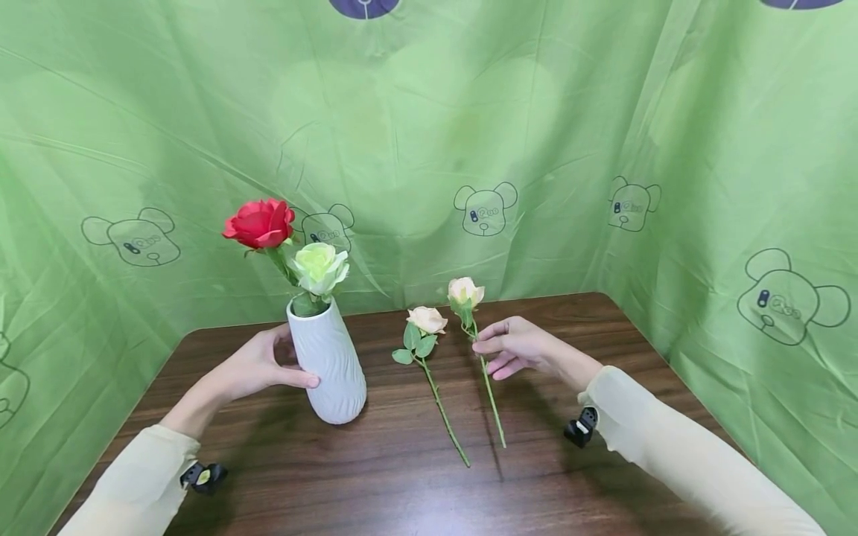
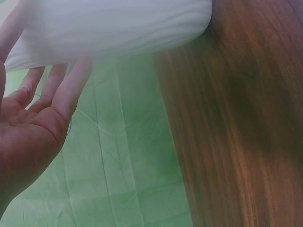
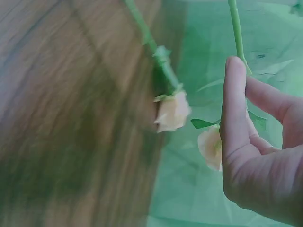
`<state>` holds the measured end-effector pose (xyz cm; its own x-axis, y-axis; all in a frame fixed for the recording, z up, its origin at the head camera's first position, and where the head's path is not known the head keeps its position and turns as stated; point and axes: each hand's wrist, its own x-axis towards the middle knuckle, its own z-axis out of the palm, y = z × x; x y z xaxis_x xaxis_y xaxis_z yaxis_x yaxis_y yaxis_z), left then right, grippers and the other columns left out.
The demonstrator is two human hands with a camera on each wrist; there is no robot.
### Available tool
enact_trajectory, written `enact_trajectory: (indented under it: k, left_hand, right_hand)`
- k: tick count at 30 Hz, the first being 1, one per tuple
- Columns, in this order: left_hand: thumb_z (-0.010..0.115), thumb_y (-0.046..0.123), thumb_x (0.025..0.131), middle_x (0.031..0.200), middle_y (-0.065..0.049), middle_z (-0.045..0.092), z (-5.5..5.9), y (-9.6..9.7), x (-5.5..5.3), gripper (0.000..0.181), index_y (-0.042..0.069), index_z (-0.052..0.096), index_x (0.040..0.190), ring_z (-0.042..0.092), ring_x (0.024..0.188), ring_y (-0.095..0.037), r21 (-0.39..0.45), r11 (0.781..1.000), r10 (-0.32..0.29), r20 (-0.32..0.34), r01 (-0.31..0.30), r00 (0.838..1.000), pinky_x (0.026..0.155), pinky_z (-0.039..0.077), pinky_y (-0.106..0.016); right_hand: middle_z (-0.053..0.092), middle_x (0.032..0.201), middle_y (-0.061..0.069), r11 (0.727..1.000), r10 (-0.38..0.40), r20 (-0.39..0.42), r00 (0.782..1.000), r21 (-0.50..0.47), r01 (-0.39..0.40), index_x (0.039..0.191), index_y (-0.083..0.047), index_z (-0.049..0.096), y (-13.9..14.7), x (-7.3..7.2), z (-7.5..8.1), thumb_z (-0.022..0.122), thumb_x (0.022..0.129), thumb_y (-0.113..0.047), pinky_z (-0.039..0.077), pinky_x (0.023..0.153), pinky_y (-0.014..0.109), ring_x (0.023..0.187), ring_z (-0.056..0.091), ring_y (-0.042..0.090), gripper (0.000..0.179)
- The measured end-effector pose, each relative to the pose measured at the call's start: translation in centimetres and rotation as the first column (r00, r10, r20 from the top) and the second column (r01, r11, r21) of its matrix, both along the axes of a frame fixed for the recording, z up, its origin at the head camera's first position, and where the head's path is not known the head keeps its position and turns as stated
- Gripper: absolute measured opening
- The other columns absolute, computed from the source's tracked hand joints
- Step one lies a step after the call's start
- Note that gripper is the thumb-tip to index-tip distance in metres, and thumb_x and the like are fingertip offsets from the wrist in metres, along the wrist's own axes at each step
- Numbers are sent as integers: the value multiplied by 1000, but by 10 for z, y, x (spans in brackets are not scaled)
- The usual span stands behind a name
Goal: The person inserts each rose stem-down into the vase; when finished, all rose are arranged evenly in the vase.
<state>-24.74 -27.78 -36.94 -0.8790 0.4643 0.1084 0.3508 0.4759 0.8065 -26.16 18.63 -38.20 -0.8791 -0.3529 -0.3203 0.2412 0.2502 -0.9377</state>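
My left hand grips a white ribbed vase from its left side, thumb across the front and fingers behind. In the left wrist view, fingertips touch the vase wall. A red rose and a pale green rose stand in the vase, which tilts a little. On the right, my right hand pinches the green stem of a pale peach rose between thumb and fingers, bloom pointing away from me. Left of it, a second peach rose with green leaves lies on the table.
The dark wooden table ends at its back edge before a green cloth backdrop printed with bear heads. Cloth also hangs along both sides. Each forearm wears a black strapped device over a cream sleeve.
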Motion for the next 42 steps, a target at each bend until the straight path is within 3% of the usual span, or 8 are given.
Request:
enact_trajectory:
  k: [4, 9, 12, 20, 27, 35, 42]
  left_hand:
    - [93, 19, 74, 112, -10, 70, -1, 0, 0, 68, 1, 56, 129, 67, 104, -29, 8, 1000, -6, 8, 5, 1000, 84, 59, -32]
    - [93, 19, 74, 112, -10, 70, 0, 0, 1, 69, 0, 55, 129, 67, 105, -30, 15, 1000, -9, 17, 8, 1000, 85, 59, -34]
    - [93, 19, 74, 113, -10, 70, 0, 0, 2, 70, 0, 55, 130, 67, 106, -30, 16, 1000, -5, 20, 5, 1000, 86, 59, -34]
    - [92, 20, 75, 112, -10, 70, 0, 0, 2, 69, 0, 55, 130, 67, 105, -27, 8, 1000, -6, 26, 5, 1000, 85, 59, -34]
    - [93, 20, 75, 112, -10, 70, 0, 0, 1, 70, 0, 55, 130, 67, 105, -27, 6, 1000, -7, 14, 7, 1000, 86, 59, -35]
    - [93, 20, 74, 112, -10, 70, -1, -1, -1, 70, 0, 55, 130, 67, 105, -31, 4, 1000, -12, 12, 12, 1000, 85, 59, -34]
    - [92, 19, 75, 112, -10, 70, 0, 0, -2, 70, 0, 55, 130, 66, 107, -34, 11, 1000, -19, 23, 18, 1000, 85, 59, -33]
  right_hand:
    - [73, 98, 11, 997, 20, 10, 1000, -71, -19, 125, 4, 58, -2, 5, 17, 72, 95, -12, 63, 69, 40, 71, 72, 21, 37]
    - [73, 102, 12, 987, 49, 6, 999, -154, -47, 144, 5, 43, -2, 9, 32, 67, 97, -6, 63, 68, 36, 78, 73, 23, 54]
    - [73, 106, 12, 977, 59, -2, 998, -204, -58, 148, 3, 37, -3, 12, 40, 65, 98, -3, 63, 68, 36, 83, 74, 26, 58]
    - [71, 105, 11, 950, 32, -54, 998, -308, -47, 124, 0, 55, -7, 18, 48, 67, 98, -8, 62, 79, 43, 99, 72, 33, 29]
    - [73, 107, 10, 938, 13, -88, 996, -344, -42, 122, 4, 56, -10, 18, 54, 65, 99, -6, 62, 80, 41, 97, 73, 28, 27]
    - [75, 110, 11, 900, -10, -104, 995, -435, -36, 114, -4, 56, -13, 25, 77, 64, 98, -2, 60, 84, 42, 92, 74, 23, 18]
    - [70, 121, 17, 867, -38, -153, 987, -496, -43, 110, -2, 68, -20, 32, 93, 67, 98, -4, 59, 88, 41, 103, 72, 26, 12]
